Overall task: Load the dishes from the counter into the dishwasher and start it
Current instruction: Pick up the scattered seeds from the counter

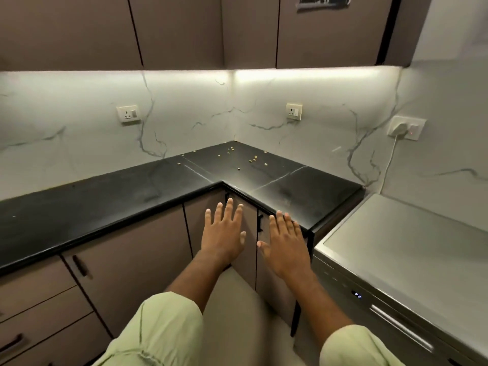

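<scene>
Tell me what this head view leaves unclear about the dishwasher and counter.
Steel-grey dishwasher interior: head view, hidden by its shut door.
Its small blue lit display: head view, too small to read.
Black stone counter: head view, cut off by the left edge.
Pale specks on it: head view, too small to identify.

Dishwasher (409,247): stainless steel, near right, door closed (display (357,295) lit), horizontal bar handle (401,327). Counter (105,202): black, L-shaped, adjoining on the left, crumbs (250,159) at far corner.
</scene>
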`<action>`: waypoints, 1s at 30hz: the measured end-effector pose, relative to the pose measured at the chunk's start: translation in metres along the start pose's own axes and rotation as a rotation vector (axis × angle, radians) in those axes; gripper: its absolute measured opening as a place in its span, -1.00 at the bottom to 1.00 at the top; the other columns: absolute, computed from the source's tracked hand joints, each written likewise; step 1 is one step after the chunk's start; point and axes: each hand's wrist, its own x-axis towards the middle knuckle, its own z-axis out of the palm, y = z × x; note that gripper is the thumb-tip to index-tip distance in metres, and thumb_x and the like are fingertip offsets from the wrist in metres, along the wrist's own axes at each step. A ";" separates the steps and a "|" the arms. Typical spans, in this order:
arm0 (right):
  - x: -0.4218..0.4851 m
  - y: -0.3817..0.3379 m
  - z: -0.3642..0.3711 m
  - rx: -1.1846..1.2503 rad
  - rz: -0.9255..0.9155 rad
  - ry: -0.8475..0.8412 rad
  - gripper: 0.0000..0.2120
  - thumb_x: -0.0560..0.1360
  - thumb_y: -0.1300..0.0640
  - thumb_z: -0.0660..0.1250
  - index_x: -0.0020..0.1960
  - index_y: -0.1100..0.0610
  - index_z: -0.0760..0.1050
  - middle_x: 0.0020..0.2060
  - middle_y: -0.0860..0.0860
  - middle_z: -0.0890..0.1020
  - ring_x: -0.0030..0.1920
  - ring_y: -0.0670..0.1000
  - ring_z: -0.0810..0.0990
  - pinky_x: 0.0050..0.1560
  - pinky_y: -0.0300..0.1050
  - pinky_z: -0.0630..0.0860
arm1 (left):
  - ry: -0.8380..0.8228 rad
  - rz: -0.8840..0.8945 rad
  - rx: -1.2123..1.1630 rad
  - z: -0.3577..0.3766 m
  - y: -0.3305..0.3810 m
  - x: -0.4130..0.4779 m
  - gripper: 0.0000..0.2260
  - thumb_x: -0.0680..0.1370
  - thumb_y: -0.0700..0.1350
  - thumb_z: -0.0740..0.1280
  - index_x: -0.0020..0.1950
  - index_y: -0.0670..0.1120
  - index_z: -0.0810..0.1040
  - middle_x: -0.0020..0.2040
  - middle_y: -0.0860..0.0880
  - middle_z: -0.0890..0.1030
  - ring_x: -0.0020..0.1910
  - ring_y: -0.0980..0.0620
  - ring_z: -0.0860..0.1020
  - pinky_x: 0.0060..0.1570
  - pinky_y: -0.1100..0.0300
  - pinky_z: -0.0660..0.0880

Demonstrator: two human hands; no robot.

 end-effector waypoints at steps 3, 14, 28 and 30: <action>0.034 -0.004 -0.004 -0.049 -0.023 -0.001 -0.28 0.63 -0.21 0.04 0.60 0.15 -0.14 0.59 0.11 -0.11 0.58 0.09 -0.21 0.53 0.03 -0.24 | 0.013 -0.057 -0.040 0.000 -0.025 0.021 -0.36 0.66 0.09 0.14 0.63 -0.02 -0.11 0.63 -0.11 -0.14 0.61 -0.16 -0.10 0.54 -0.18 -0.11; 0.184 -0.040 0.017 -0.076 0.006 0.037 -0.30 0.64 -0.21 0.01 0.60 0.13 -0.16 0.59 0.08 -0.13 0.57 0.05 -0.24 0.55 0.01 -0.22 | 0.110 -0.098 -0.192 0.010 -0.134 0.141 -0.38 0.65 0.10 0.17 0.62 -0.01 -0.03 0.63 -0.10 -0.08 0.61 -0.16 -0.07 0.54 -0.16 -0.07; 0.311 -0.039 0.083 -0.096 0.153 0.005 -0.29 0.64 -0.17 0.07 0.60 0.14 -0.14 0.59 0.08 -0.10 0.58 0.06 -0.19 0.53 -0.02 -0.20 | 0.016 -0.007 -0.196 0.056 -0.216 0.274 -0.36 0.65 0.11 0.17 0.63 0.00 -0.06 0.64 -0.09 -0.10 0.61 -0.15 -0.06 0.55 -0.16 -0.07; 0.333 -0.032 0.093 -0.098 0.166 0.005 -0.29 0.64 -0.17 0.07 0.60 0.14 -0.15 0.59 0.09 -0.11 0.58 0.07 -0.18 0.53 -0.02 -0.20 | 0.000 0.007 -0.188 0.065 -0.215 0.294 -0.36 0.65 0.10 0.17 0.63 0.00 -0.06 0.64 -0.09 -0.10 0.61 -0.14 -0.06 0.55 -0.16 -0.07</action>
